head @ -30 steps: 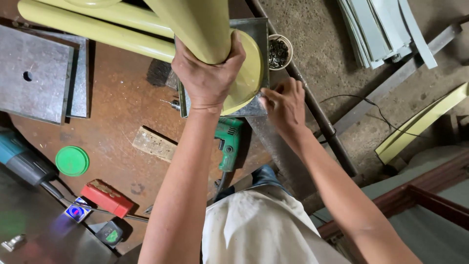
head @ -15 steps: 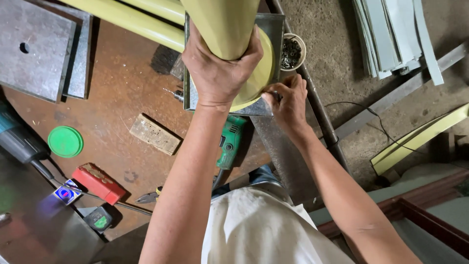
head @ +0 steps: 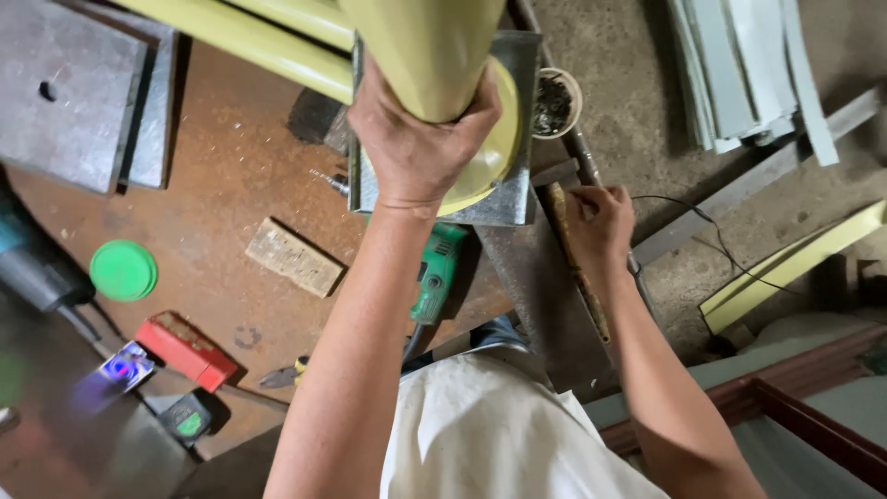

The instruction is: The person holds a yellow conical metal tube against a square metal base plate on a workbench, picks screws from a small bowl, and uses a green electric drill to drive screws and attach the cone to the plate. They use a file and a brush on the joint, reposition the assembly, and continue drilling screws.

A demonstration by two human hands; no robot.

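We find bare rusty table (head: pixel 231 185) between the steel plates (head: pixel 78 102) and the wood block (head: pixel 294 257). The yellow pipe (head: pixel 430 51) and drill (head: pixel 434 273) crowd the middle; a cup (head: pixel 554 102) blocks the far edge.

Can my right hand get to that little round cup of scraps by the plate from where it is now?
Probably yes. The right hand lies just below the cup, with only a thin rod between them and nothing covering the cup.
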